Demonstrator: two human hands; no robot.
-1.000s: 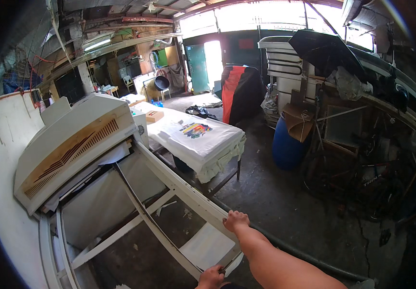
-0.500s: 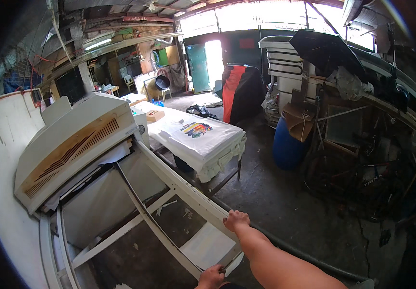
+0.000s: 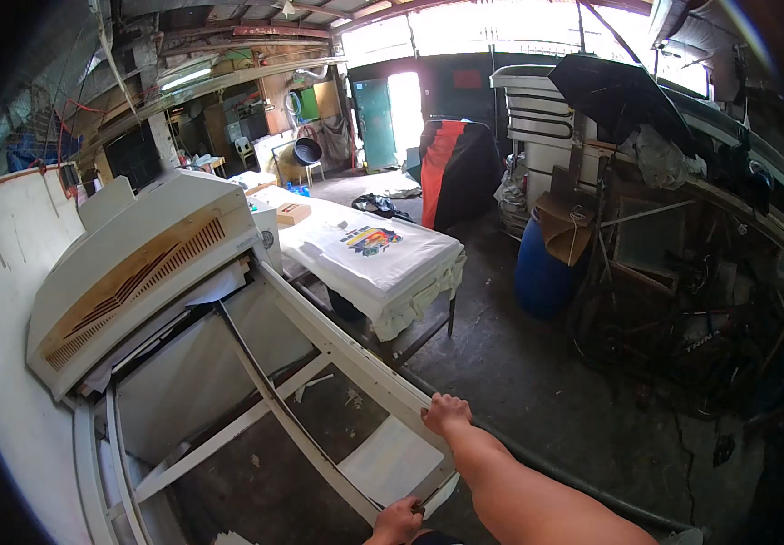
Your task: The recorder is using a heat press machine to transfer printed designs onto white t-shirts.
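Observation:
A long white metal frame (image 3: 369, 368) with cross bars runs from a white machine hood (image 3: 151, 259) toward me. My right hand (image 3: 447, 414) is closed over the top of the frame's right side rail, its fingers curled round the edge. Lower down, my left hand (image 3: 398, 521) is closed on the near end of the frame, beside the end of a thin dark-edged bar (image 3: 305, 431). Part of its grip is hidden at the picture's lower edge. Below the rails lies a pale flat sheet (image 3: 392, 461).
Beyond the rail, white printed shirts (image 3: 378, 259) lie stacked on a table, with a small cardboard box (image 3: 293, 214). A blue barrel (image 3: 542, 272), a black umbrella (image 3: 619, 95) and a bicycle (image 3: 682, 336) crowd the right side. A red-and-black cover (image 3: 455, 173) drapes something farther back.

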